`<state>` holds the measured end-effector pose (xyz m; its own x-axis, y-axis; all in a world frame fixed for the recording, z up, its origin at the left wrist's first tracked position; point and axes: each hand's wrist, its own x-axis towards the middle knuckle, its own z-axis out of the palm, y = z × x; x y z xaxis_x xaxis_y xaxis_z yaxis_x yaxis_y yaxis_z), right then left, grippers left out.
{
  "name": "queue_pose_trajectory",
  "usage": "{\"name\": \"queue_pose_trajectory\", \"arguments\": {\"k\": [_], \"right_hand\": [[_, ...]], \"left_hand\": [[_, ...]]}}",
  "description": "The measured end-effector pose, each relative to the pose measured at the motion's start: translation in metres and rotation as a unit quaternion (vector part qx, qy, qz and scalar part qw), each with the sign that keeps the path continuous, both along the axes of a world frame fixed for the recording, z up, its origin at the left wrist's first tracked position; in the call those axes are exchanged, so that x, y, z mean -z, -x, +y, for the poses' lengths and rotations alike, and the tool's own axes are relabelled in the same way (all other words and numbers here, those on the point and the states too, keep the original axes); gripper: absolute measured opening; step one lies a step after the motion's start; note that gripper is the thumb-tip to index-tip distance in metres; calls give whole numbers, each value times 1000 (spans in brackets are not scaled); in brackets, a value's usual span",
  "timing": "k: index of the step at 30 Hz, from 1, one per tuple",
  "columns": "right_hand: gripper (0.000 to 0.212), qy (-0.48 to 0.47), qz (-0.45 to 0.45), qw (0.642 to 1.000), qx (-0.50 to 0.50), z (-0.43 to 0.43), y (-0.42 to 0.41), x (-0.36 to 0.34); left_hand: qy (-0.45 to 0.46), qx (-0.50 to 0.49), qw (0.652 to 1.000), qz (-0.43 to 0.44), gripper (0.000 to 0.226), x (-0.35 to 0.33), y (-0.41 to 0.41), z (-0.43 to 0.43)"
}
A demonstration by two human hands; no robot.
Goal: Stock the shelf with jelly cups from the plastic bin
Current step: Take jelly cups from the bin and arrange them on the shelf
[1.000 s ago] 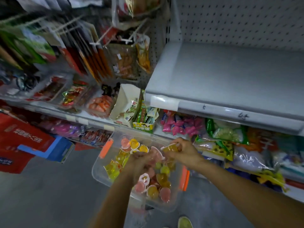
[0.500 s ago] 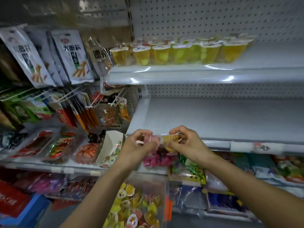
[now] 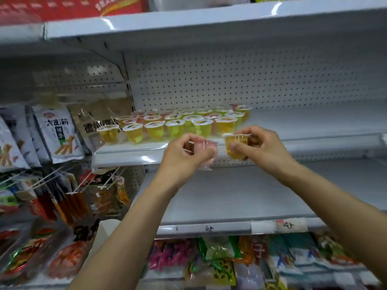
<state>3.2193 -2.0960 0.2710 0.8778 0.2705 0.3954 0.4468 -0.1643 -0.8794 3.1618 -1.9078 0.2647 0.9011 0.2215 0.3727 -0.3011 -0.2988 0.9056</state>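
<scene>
Now raised from bin to shelf (image 3: 314,124), fingers of left hand (image 3: 184,152) curled round pink jelly cup (image 3: 207,145), right hand (image 3: 260,146) pinching yellow jelly cup (image 3: 235,143), ready to place

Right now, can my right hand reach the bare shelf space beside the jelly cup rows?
Probably yes: the right hand, holding a yellow cup, hangs just before that shelf, with nothing between them.

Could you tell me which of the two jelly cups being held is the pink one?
The pink cup is in the left hand; the right hand holds a yellow cup, matching the front row on the shelf.
</scene>
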Motion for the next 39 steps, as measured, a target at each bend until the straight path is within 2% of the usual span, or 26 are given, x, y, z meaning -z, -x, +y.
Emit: {"name": "queue_pose_trajectory", "arguments": {"k": [4, 9, 12, 16, 23, 26, 29, 33, 36, 39], "right_hand": [[23, 17, -23, 998, 48, -31, -36, -23], [34, 70, -6, 995, 69, -53, -90, -38], [40, 100, -17, 992, 74, -54, -121, -38], [36, 110, -8, 992, 53, -48, -147, -34], [35, 196, -52, 975, 94, -51, -180, -24], [47, 255, -82, 959, 93, -56, -184, -24], [55, 218, -150, 963, 56, -63, -171, -32], [63, 141, -177, 970, -92, -55, -137, -46], [51, 89, -189, 971, -117, -46, -124, -49], [36, 63, -185, 975, -101, -43, -122, -44]], "left_hand": [[-3, -8, 1000, -21, 26, -24, -28, -24], [-30, -37, 998, -36, 30, -40, -65, -41], [-45, -69, 996, -44, 34, -47, -83, -49], [-61, -96, 993, -38, 37, -50, -102, -58], [-109, -129, 984, -52, 37, -50, -116, -66], [-117, -130, 983, -56, 36, -51, -118, -69], [-120, -132, 982, -58, 41, -54, -121, -73], [-110, -129, 983, -68, 46, -59, -124, -77], [-108, -111, 985, -72, 44, -60, -126, -81], [-133, -92, 984, -70, 41, -61, -125, -80]]}}
